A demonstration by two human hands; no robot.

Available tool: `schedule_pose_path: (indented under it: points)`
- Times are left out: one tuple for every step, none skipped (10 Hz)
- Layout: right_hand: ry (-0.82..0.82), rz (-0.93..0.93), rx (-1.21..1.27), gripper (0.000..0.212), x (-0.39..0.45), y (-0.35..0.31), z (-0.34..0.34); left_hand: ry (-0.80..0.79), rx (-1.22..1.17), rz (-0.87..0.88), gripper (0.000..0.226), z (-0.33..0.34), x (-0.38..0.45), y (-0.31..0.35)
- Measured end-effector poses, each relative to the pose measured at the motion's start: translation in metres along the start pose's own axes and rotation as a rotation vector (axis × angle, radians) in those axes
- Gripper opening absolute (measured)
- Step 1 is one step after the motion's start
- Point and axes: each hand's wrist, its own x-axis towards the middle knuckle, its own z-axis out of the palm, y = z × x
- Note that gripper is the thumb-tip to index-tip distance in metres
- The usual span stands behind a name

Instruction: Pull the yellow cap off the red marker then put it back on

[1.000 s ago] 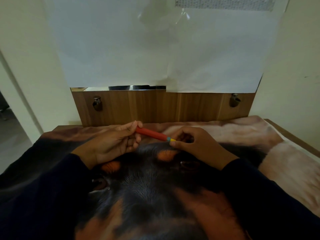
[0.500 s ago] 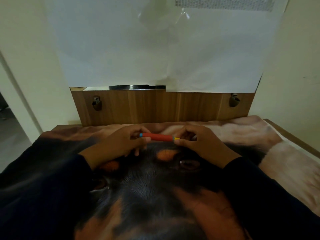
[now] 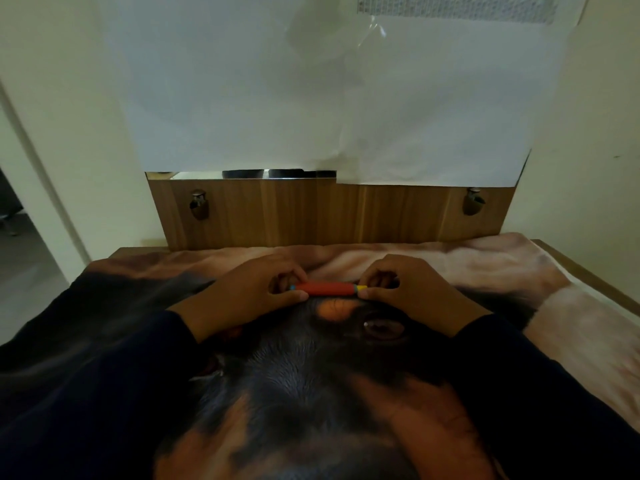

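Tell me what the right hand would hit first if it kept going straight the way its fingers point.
The right hand points leftward along the red marker, pinching its yellow cap. Going straight on, it would probably meet the left hand gripping the other end, though depth is hard to judge.

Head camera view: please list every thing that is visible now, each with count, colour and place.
red marker: one, red, held level between the two hands above the blanket
yellow cap: one, yellow, on the marker's right end, at the right hand's fingertips
blanket: one, black and brown dog-face print, covering the surface
wooden panel: one, brown, upright behind the blanket
metal knobs: two, dark, left and right on the panel
paper sheet: white, on the wall above the panel
left hand: one, dark sleeve, pinching the marker's left end
right hand: one, dark sleeve, pinching the cap end
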Motion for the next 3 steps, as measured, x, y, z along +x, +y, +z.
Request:
schedule_pose_path:
  points:
    - [0.002, 0.003, 0.003, 0.015, 0.0003, 0.0017, 0.0001, 0.002, -0.001, -0.009, 0.022, 0.0001, 0.0006, -0.0006]
    - [-0.006, 0.019, 0.023, 0.017, -0.0001, 0.0004, 0.0002, -0.017, -0.004, -0.016, 0.022, 0.0006, 0.0001, -0.0004]
    - [0.008, 0.035, 0.078, 0.014, 0.0004, -0.001, -0.002, 0.026, -0.038, -0.039, 0.017, 0.0002, 0.0004, 0.0024]
